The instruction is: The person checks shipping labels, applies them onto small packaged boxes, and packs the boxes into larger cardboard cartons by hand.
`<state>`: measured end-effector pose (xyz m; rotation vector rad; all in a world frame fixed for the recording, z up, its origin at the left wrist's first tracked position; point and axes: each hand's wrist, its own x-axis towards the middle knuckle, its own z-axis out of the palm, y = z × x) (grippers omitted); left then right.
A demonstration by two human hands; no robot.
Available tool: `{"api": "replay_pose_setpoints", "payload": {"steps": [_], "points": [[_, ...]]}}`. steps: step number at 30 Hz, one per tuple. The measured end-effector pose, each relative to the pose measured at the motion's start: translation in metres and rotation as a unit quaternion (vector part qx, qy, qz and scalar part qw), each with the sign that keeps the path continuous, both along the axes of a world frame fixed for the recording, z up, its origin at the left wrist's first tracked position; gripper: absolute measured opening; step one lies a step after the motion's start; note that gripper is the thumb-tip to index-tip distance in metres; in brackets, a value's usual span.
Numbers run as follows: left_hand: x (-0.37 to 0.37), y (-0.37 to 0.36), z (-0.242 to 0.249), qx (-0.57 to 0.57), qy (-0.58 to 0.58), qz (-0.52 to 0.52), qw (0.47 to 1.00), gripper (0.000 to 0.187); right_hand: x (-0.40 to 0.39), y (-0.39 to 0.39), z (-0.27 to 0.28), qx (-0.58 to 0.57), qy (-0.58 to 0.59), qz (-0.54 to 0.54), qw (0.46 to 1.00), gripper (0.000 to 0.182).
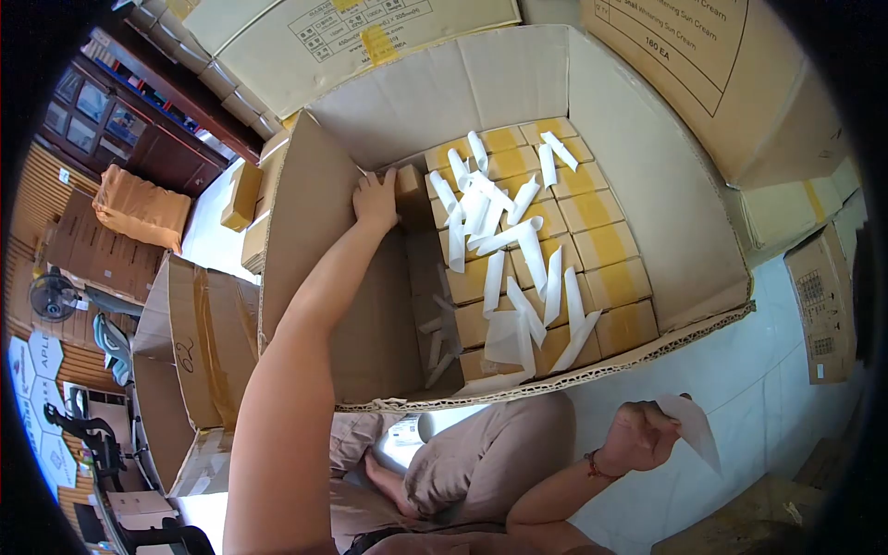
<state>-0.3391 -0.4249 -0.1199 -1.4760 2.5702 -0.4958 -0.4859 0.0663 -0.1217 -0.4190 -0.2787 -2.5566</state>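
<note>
Reaches into one large brown cardboard carton, holding yellow-taped brown boxes beneath curled white paper strips, both too overlapped to count. Touches one small brown box inside the far-left corner with left fingers, grip unclear; pinches one white sheet in right fingers.

"160 EA", "Whitening Sun Cream" on upper-right carton.

The upper carton is cut off by the top edge, and the print on the small right-hand carton is too small to read. Shadow dims what are probably paper strips. The dark rim crops the wall sign.
</note>
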Motion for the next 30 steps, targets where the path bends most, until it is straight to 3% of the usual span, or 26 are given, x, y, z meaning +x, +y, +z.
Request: {"api": "replay_pose_setpoints", "payload": {"steps": [3,5,7,8,11,16,18,19,21,23,25,27,28,30], "points": [[-0.003,0.013,0.016,-0.041,0.002,-0.083,0.996,0.089,-0.001,0.002,0.002,-0.013,-0.004,0.003,1.000,0.009],[-0.009,0.015,0.015,0.136,0.008,-0.048,0.989,0.083,0.000,0.003,0.007,0.003,-0.002,-0.005,1.000,0.010],[-0.013,0.023,0.040,0.105,-0.025,-0.074,0.991,0.084,0.001,0.001,0.012,0.014,0.004,-0.015,1.000,0.025],[-0.013,0.019,0.054,0.128,-0.059,-0.072,0.987,0.082,0.003,0.001,0.015,0.006,0.010,-0.027,1.000,0.024],[-0.013,0.024,0.113,0.150,-0.072,-0.062,0.984,0.078,0.005,0.008,0.022,-0.029,0.006,-0.029,0.999,0.022],[0.021,0.068,0.240,0.189,0.093,0.024,0.977,0.083,0.003,0.031,0.010,-0.062,-0.020,-0.025,0.998,0.028],[0.068,0.102,0.268,0.125,0.377,-0.078,0.914,0.087,0.004,0.033,0.014,-0.055,0.026,-0.025,0.998,0.034],[0.092,0.130,0.285,0.115,0.410,-0.082,0.901,0.082,0.008,0.032,0.021,-0.054,0.042,-0.021,0.997,0.035],[0.135,0.199,0.296,0.164,0.602,-0.124,0.771,0.067,0.022,0.030,0.047,-0.075,0.079,0.015,0.994,0.026],[0.189,0.247,0.282,0.136,0.705,-0.126,0.685,0.053,0.038,0.031,0.058,-0.039,0.067,0.009,0.997,0.022],[0.248,0.288,0.251,0.218,0.803,-0.111,0.544,0.052,0.057,0.028,0.069,0.005,0.045,-0.001,0.999,0.018],[0.276,0.339,0.222,0.147,0.852,-0.028,0.501,0.053,0.085,0.018,0.097,0.072,0.190,-0.023,0.979,0.011],[0.293,0.357,0.206,0.177,0.843,-0.019,0.507,0.052,0.104,0.012,0.112,0.094,0.240,-0.027,0.966,0.012],[0.311,0.383,0.187,0.222,0.836,0.012,0.502,0.050,0.165,0.001,0.148,0.241,0.371,-0.231,0.867,0.017]]}}
